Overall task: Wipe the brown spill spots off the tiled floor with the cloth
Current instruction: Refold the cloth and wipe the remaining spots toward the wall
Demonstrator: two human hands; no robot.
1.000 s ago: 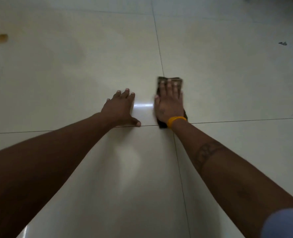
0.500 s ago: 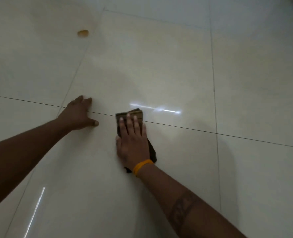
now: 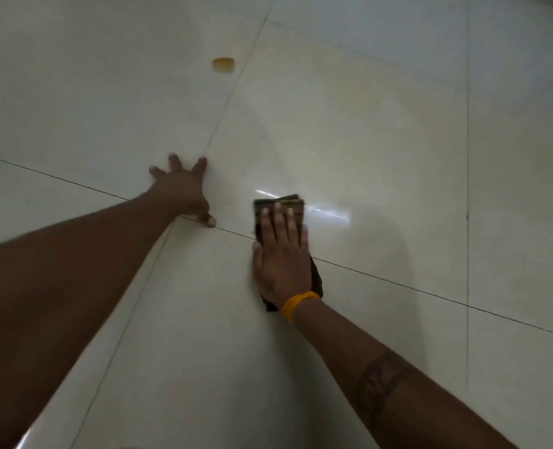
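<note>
Cloth (image 3: 280, 205) lies pinned under flat right hand (image 3: 281, 254); left hand (image 3: 181, 192) splayed on floor (image 3: 398, 140); brown spot (image 3: 224, 65) far ahead could get smeared

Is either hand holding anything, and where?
The right hand presses flat on the dark folded cloth, covering its middle. The left hand holds nothing.

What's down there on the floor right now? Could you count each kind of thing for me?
Brown spill spots: 1, the spot far ahead of the left hand.
Cloths: 1, the cloth flat under the right hand.
Hands on the tiles: 2, counting the left hand.
Yellow wristbands: 1, the wristband.
Total: 5.
</note>
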